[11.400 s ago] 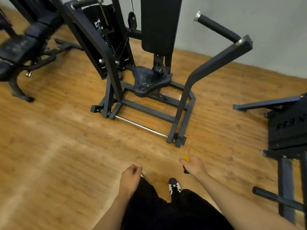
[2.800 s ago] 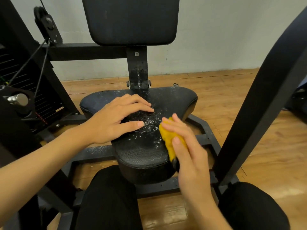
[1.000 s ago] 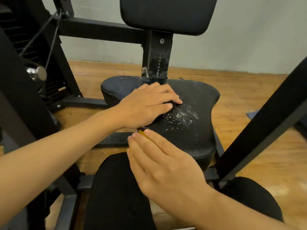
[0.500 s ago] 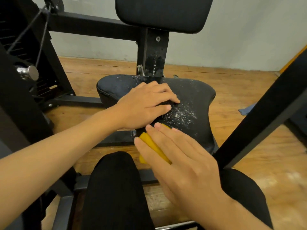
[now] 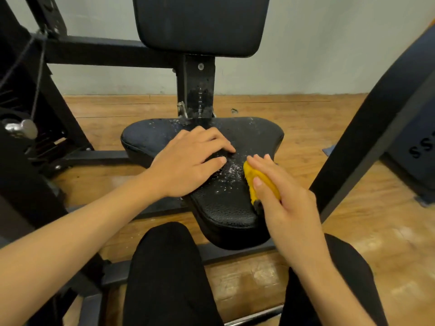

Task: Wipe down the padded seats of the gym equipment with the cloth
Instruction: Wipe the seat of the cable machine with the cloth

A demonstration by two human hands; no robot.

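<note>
A black padded seat (image 5: pixel 226 208) of a gym machine lies in front of me, flecked with white specks near its middle. My left hand (image 5: pixel 188 163) rests flat on the seat's left half, fingers spread and straight. My right hand (image 5: pixel 282 198) grips a yellow cloth (image 5: pixel 255 182) with a dark underside and presses it onto the seat's right side, just right of the specks. A black padded backrest (image 5: pixel 200 22) stands above the seat on an upright post.
The machine's black frame bar (image 5: pixel 106 52) and cable stack are at the left. A thick black arm (image 5: pixel 376 118) slants up at the right. My black-trousered knees (image 5: pixel 164 267) are under the seat's front. Wooden floor and grey wall lie behind.
My right hand has carried the yellow cloth from the seat's front left edge over to its right side. My left hand has stayed pressed on the seat.
</note>
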